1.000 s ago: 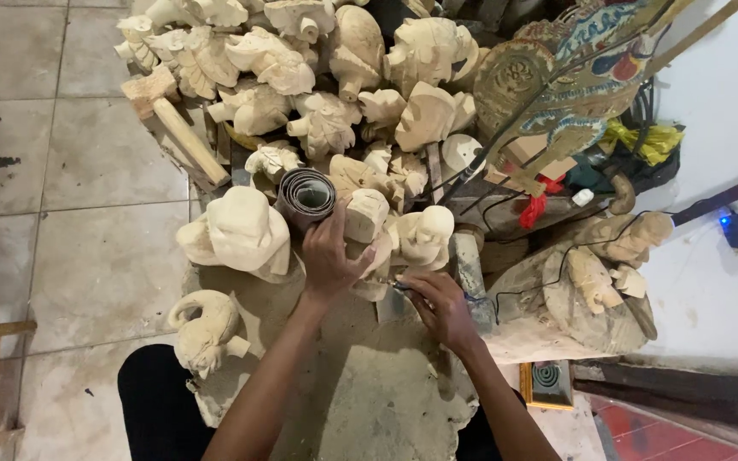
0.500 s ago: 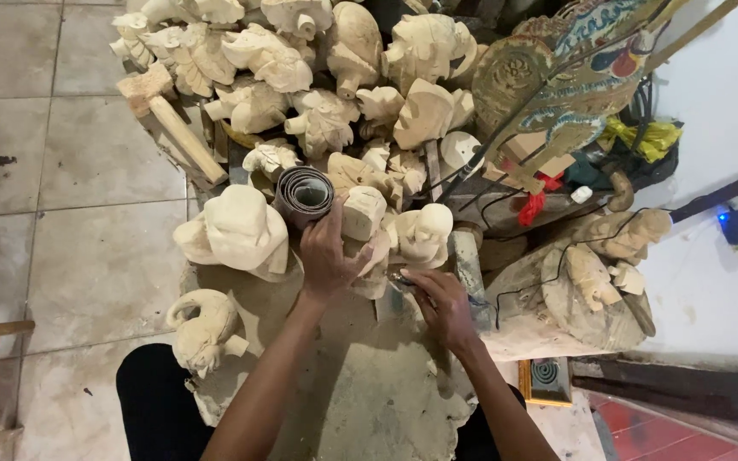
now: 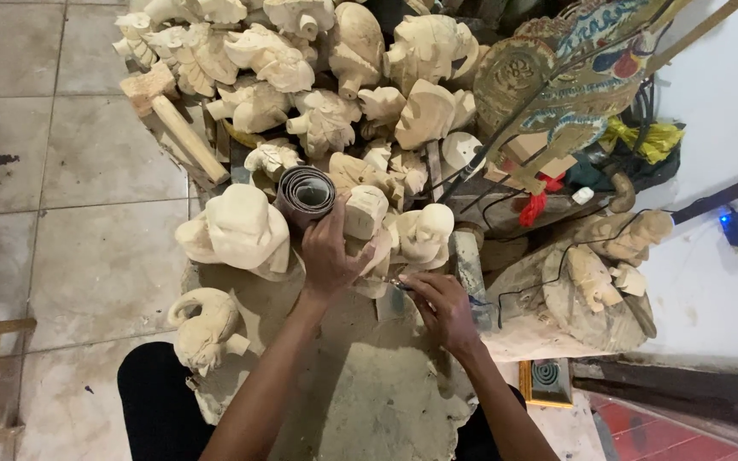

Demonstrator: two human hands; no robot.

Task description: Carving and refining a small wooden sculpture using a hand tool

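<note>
Two hands at a heap of pale wood carvings on a low bench.

Tiled floor (image 3: 70,222) to the left, white wall (image 3: 719,111) to the right, dusty wooden bench (image 3: 360,401) in the middle. Heaped carvings (image 3: 301,77) across the far side; painted flat puppet (image 3: 557,77) leaning at upper right; large pale carving (image 3: 237,230) near the left hand; wooden mallet (image 3: 172,115) at the heap's left edge; dark rolled sheet (image 3: 305,192) just behind the thumb. Left hand (image 3: 330,252) wrapped around a small unfinished carving (image 3: 365,213) at the bench's centre, fingers curled tight on it. Right hand (image 3: 437,303) just beside, fingers pinched on a thin carving tool (image 3: 396,283), tip against the carving's underside.
</note>
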